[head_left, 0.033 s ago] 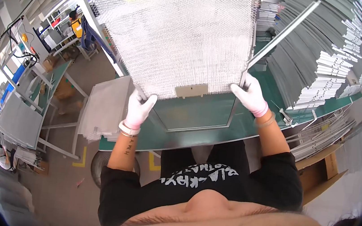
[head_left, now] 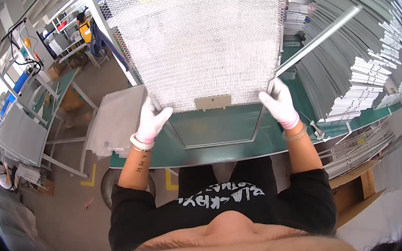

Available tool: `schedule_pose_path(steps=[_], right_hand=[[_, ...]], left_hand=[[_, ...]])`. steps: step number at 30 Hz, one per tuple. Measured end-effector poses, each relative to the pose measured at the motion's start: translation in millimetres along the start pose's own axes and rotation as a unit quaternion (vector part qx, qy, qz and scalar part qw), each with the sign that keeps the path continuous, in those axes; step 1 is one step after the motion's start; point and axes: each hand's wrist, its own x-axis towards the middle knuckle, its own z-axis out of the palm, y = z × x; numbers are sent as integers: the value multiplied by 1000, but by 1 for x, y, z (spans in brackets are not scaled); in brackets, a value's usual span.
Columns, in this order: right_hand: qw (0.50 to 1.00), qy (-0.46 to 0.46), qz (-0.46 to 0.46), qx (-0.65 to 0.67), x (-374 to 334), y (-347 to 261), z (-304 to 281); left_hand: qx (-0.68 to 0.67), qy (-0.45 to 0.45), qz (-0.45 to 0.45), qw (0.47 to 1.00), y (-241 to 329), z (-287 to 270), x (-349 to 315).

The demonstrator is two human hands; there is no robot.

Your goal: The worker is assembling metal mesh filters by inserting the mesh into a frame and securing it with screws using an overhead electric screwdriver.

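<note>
A silvery mesh panel [head_left: 196, 44] lies before me, with a small beige plate [head_left: 213, 102] at its near edge. Around its near end runs a thin metal frame [head_left: 219, 144], and green tabletop shows through the gap. My left hand [head_left: 151, 122], in a white glove, grips the frame's left side near the mesh corner, thumb raised off the mesh. On the other side my right hand [head_left: 280, 105], also gloved, closes on the frame's right side. From there a long metal rail [head_left: 319, 39] slants up and away to the right. Some fingers of both hands are hidden.
Tall stacks of grey frames [head_left: 340, 57] stand on the green table [head_left: 172, 155] at right. A pile of mesh sheets [head_left: 119, 115] sits left of it. Bundled strips [head_left: 358, 152] and a cardboard box [head_left: 366, 188] are low at right. A person [head_left: 86, 30] works far left.
The metal rail's far end has swung slightly outward to the right. My right hand has shifted a little with it; my left hand has eased left, its thumb off the mesh corner.
</note>
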Motion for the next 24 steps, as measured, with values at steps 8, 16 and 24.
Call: schedule_pose_path(steps=[8, 16, 24], right_hand=[[928, 288, -59, -231, 3, 3, 39], [973, 223, -49, -20, -7, 23, 20], [976, 146, -25, -157, -28, 56, 16]], left_hand=[[45, 155, 38, 986, 8, 32, 5], [-17, 143, 63, 988, 6, 33, -4], [48, 126, -12, 991, -43, 20, -30]])
